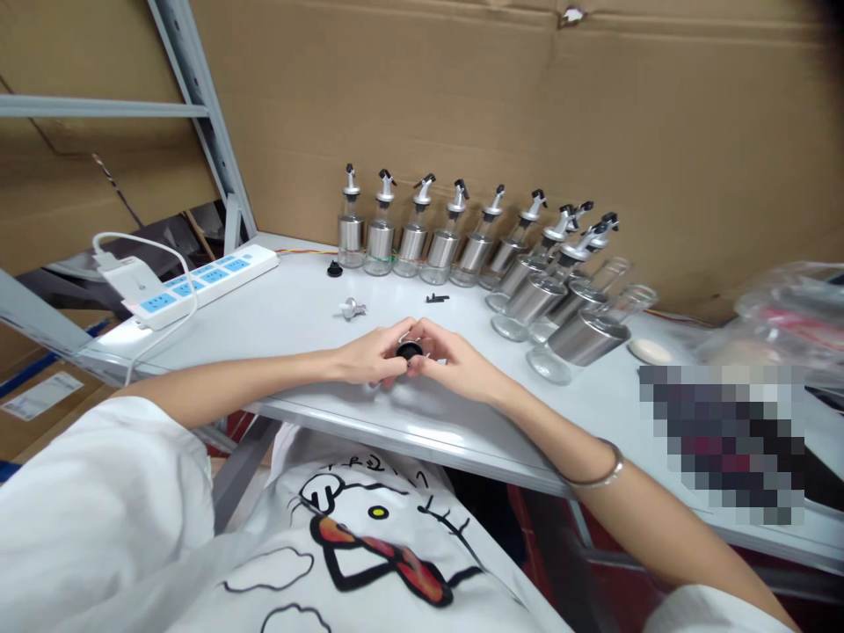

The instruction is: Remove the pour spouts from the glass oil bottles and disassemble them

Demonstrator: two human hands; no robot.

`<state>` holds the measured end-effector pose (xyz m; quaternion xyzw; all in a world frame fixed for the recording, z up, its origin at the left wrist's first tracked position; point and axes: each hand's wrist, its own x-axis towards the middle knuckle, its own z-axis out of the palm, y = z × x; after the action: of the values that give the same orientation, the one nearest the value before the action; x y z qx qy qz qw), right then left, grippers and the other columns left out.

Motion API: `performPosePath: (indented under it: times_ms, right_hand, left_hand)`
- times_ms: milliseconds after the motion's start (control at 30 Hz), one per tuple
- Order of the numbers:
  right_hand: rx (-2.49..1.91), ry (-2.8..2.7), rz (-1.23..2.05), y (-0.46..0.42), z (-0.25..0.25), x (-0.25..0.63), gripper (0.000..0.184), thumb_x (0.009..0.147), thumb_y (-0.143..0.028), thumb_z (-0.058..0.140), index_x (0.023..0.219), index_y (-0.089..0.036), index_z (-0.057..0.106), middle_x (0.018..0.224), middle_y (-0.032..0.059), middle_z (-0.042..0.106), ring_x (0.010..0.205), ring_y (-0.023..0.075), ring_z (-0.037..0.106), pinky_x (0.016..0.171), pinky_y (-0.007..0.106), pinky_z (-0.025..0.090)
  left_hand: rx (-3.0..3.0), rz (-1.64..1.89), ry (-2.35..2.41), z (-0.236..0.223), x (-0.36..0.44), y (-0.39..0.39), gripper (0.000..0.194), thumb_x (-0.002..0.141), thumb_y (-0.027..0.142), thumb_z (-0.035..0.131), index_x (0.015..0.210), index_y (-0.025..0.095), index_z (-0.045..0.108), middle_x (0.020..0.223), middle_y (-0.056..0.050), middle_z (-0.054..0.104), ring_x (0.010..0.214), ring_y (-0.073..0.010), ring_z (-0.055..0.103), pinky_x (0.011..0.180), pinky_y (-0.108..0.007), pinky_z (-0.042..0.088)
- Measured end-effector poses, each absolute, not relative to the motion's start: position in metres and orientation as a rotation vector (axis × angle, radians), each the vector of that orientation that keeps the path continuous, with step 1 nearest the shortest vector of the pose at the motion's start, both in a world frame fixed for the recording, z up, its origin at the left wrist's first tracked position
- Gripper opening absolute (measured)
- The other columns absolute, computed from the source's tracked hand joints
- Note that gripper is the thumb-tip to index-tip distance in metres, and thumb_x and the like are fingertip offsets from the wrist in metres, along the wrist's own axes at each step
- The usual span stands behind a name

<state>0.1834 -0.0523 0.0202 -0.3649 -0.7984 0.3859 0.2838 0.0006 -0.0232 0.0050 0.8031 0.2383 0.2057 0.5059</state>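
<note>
Just above the table's front edge, my left hand (pixel 374 353) and my right hand (pixel 456 359) meet with fingers closed around a round black stopper (pixel 410 350). Its underside is hidden by my fingers. Beyond my left hand lies a silver pourer spout (pixel 353 309) on its side. A small black lever piece (pixel 437 299) rests on the table past my fingertips. Another black stopper (pixel 335 269) sits farther back, in front of the leftmost bottle. Glass bottles with steel sleeves (pixel 413 242) and pourer tops stand in a row behind these parts.
On the right, an open-necked bottle (pixel 590 338) without a pourer stands near the others. A white power strip (pixel 211 283) with a plugged-in charger (pixel 135 280) lies left. Plastic bags (pixel 791 316) and a pale oval object (pixel 650 352) are at right. Cardboard (pixel 462 97) backs the table.
</note>
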Motion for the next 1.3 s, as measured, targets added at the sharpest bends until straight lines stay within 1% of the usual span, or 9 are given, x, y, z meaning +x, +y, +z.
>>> performPosePath:
  times_ms: [133,233,400,600,733,900,1100,1167,1300]
  right_hand:
    - [-1.056,-2.196,0.745,-0.048,0.029,0.189,0.025,0.085,-0.039,0.057,0.102,-0.021,0.060,0.071,-0.0017,0.062,0.059,0.0124,0.050,0.059,0.025,0.039]
    - [-1.120,-2.137,0.631,-0.046,0.030,0.192,0.022,0.087,-0.040,0.053,0.098,-0.021,0.054,0.069,-0.0011,0.063,0.055,0.0130,0.051,0.059,0.026,0.038]
    - [-1.159,-2.125,0.615,-0.044,0.026,0.195,0.018,0.091,-0.040,0.045,0.092,-0.023,0.040,0.077,0.0037,0.069,0.060,0.0169,0.059,0.058,0.026,0.040]
    - [-1.017,-2.203,0.522,-0.037,0.028,0.201,0.016,0.089,-0.038,0.051,0.089,-0.022,0.047,0.093,0.0065,0.068,0.074,0.0181,0.063,0.062,0.028,0.047]
    - [-1.017,-2.194,0.498,-0.032,0.024,0.204,0.014,0.088,-0.034,0.053,0.091,-0.022,0.045,0.100,0.0070,0.069,0.079,0.0196,0.066,0.067,0.029,0.049]
    - [-1.142,-2.246,0.385,-0.033,0.015,0.202,0.011,0.089,-0.028,0.052,0.089,-0.023,0.042,0.096,0.0074,0.071,0.083,0.0237,0.068,0.067,0.030,0.048]
    - [-1.075,-2.300,0.380,-0.027,0.024,0.212,0.010,0.090,-0.031,0.050,0.091,-0.022,0.051,0.092,0.0052,0.071,0.082,0.0194,0.067,0.068,0.027,0.049]
    - [-1.137,-2.280,0.323,-0.016,0.023,0.224,0.012,0.091,-0.031,0.047,0.094,-0.021,0.053,0.093,0.0059,0.070,0.085,0.0195,0.067,0.074,0.030,0.050]
    - [-1.385,-2.234,0.143,0.010,0.009,0.254,0.019,0.086,-0.017,0.044,0.105,-0.018,0.049,0.114,0.0145,0.064,0.110,0.0262,0.060,0.094,0.043,0.046]
  left_hand:
    - [2.007,0.652,0.581,0.001,0.000,-0.021,0.035,0.083,0.024,0.051,0.114,0.018,0.037,0.067,0.004,0.059,0.045,-0.0067,0.051,0.044,-0.017,0.040]
    - [1.984,0.802,0.603,0.003,0.001,-0.020,0.042,0.085,0.028,0.052,0.121,0.018,0.033,0.076,0.002,0.060,0.053,-0.0072,0.055,0.052,-0.019,0.045]
    - [1.965,0.979,0.640,0.003,0.004,-0.018,0.037,0.080,0.031,0.063,0.107,0.019,0.040,0.095,-0.003,0.059,0.075,-0.0110,0.060,0.060,-0.020,0.046]
    - [1.980,1.096,0.551,-0.004,0.003,-0.008,0.035,0.077,0.028,0.068,0.105,0.019,0.049,0.106,-0.006,0.057,0.097,-0.0160,0.058,0.071,-0.024,0.052]
    - [2.096,1.137,0.541,-0.005,0.001,0.000,0.028,0.081,0.025,0.066,0.106,0.018,0.056,0.105,-0.006,0.056,0.094,-0.0145,0.057,0.078,-0.028,0.053]
    - [2.211,1.084,0.532,-0.005,-0.001,0.003,0.030,0.079,0.029,0.068,0.107,0.020,0.059,0.104,-0.005,0.053,0.094,-0.0154,0.056,0.077,-0.029,0.053]
    - [2.169,1.002,0.582,-0.009,0.002,0.001,0.028,0.083,0.025,0.064,0.109,0.019,0.054,0.111,-0.007,0.057,0.104,-0.0177,0.057,0.087,-0.034,0.052]
    - [2.267,0.948,0.573,-0.008,0.001,0.002,0.027,0.085,0.024,0.061,0.110,0.019,0.053,0.110,-0.007,0.060,0.101,-0.0172,0.059,0.088,-0.035,0.051]
    - [2.679,0.698,0.469,-0.003,-0.006,0.009,0.025,0.088,0.023,0.057,0.113,0.017,0.055,0.109,-0.010,0.062,0.101,-0.0203,0.059,0.090,-0.037,0.047]
